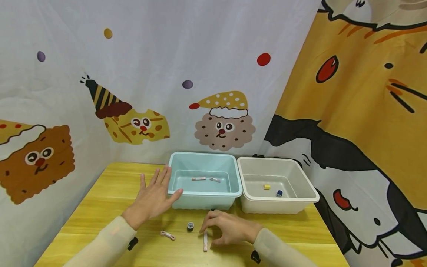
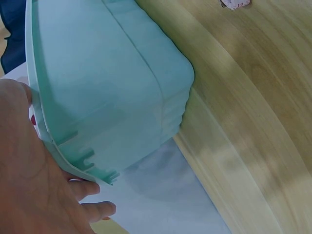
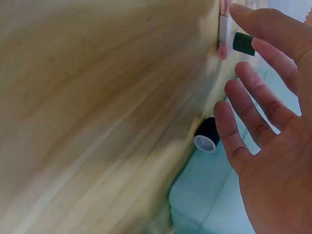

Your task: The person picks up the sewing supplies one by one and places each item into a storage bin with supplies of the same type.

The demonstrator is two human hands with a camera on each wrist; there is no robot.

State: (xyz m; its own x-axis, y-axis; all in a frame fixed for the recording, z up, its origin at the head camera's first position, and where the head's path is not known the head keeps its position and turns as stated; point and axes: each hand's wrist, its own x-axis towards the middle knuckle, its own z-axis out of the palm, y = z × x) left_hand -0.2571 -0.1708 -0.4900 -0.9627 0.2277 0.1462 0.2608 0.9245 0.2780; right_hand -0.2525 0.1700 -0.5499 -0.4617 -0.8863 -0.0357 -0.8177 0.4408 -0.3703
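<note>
My left hand point(image 1: 150, 200) lies along the left side of the light blue bin point(image 1: 203, 202), fingers straight and spread at its rim. My right hand point(image 1: 231, 226) hovers low over the table, fingers bent loosely, holding nothing. Beneath its fingertips lies a folded pink strip with a white band point(image 1: 205, 243). A dark green thread spool point(image 3: 243, 44) is close to the index fingertip in the right wrist view. Against the blue bin, a black spool point(image 3: 207, 134) is partly covered by the fingers. A second folded pink strip point(image 1: 168, 235) lies between the hands.
Two similar folded strips point(image 1: 198, 178) are inside the blue bin. Right beside it stands a cream bin point(image 1: 275, 205) with a yellow spool point(image 1: 267, 187) and a blue spool point(image 1: 279, 193). Printed cloth point(image 1: 140, 74) hangs behind the wooden table point(image 1: 100, 200).
</note>
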